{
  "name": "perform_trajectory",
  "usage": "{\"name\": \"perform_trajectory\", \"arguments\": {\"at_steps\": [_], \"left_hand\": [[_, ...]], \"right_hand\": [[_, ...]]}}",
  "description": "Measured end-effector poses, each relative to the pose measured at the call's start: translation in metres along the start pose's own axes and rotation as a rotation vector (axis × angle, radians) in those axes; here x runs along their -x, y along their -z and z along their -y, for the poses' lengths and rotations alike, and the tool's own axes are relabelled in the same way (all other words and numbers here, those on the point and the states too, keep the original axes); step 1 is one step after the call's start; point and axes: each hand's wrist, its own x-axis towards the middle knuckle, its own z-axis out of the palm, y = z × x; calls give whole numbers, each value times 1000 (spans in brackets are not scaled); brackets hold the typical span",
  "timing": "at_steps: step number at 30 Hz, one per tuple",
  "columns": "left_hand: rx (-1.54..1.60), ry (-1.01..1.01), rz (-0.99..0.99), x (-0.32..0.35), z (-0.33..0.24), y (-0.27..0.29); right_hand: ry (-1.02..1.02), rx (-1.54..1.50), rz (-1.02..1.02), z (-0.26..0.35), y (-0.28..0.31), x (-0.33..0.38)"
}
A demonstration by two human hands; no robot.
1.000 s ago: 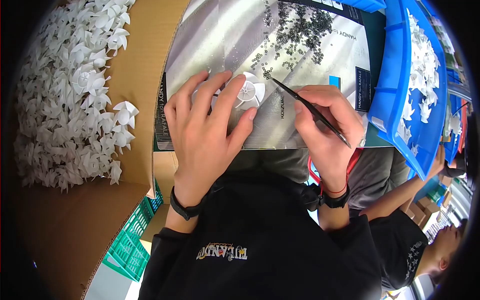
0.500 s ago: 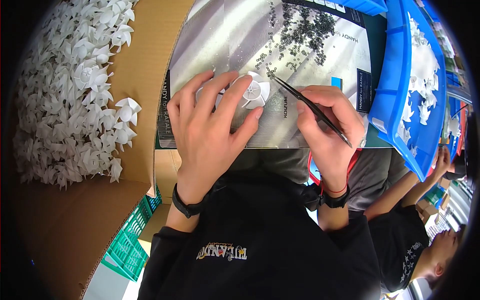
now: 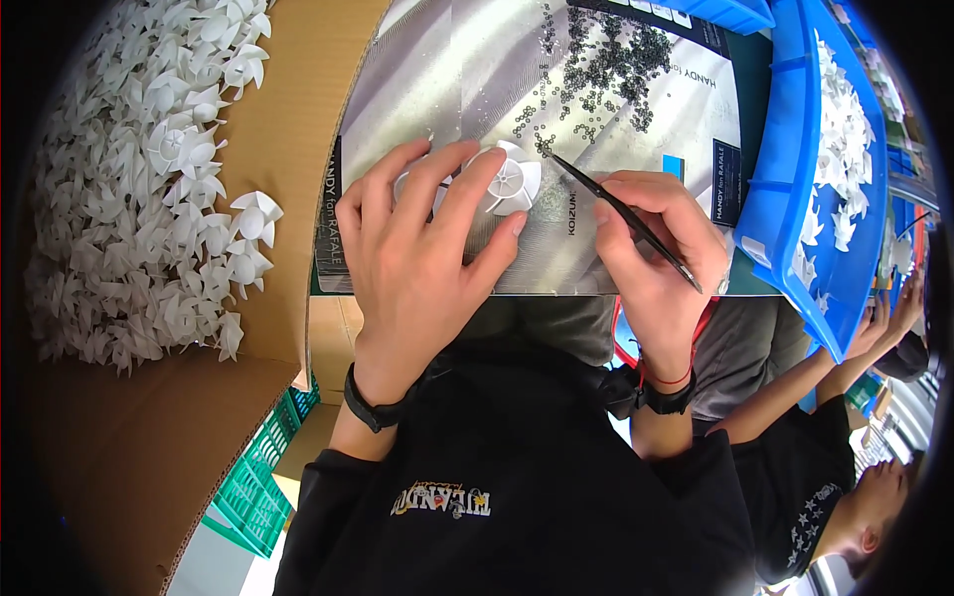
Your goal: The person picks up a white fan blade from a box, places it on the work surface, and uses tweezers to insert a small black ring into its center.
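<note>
A white plastic fan wheel with curved blades lies on the printed sheet, its hub showing. My left hand is spread over it, the index fingertip on its left side and the thumb just below. Part of another white fan wheel shows between the fingers; the rest is hidden. I see no clear grip in this hand. Black tweezers are pinched in my right hand. Their tips reach a small cluster of tiny dark rings just beyond the fan wheel.
Many more dark rings are scattered toward the sheet's far side. A cardboard box with heaped white fan wheels stands left. On the right, a blue bin holds more white parts. Another person works at the far right.
Both hands and the tweezers stay nearly in place, with the view shifted slightly. The other person's hands at the right have moved.
</note>
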Motion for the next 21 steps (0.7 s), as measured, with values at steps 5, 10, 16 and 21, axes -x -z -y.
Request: {"name": "perform_trajectory", "arguments": {"at_steps": [5, 10, 16, 21], "left_hand": [[-4, 3, 0, 0, 0, 0], [3, 14, -5, 0, -1, 0], [8, 11, -12, 0, 0, 0], [9, 9, -20, 0, 0, -1]], "right_hand": [[9, -18, -3, -2, 0, 1], [68, -93, 39, -5, 5, 8], [160, -182, -6, -10, 1, 11], [94, -179, 22, -4, -3, 11]]}}
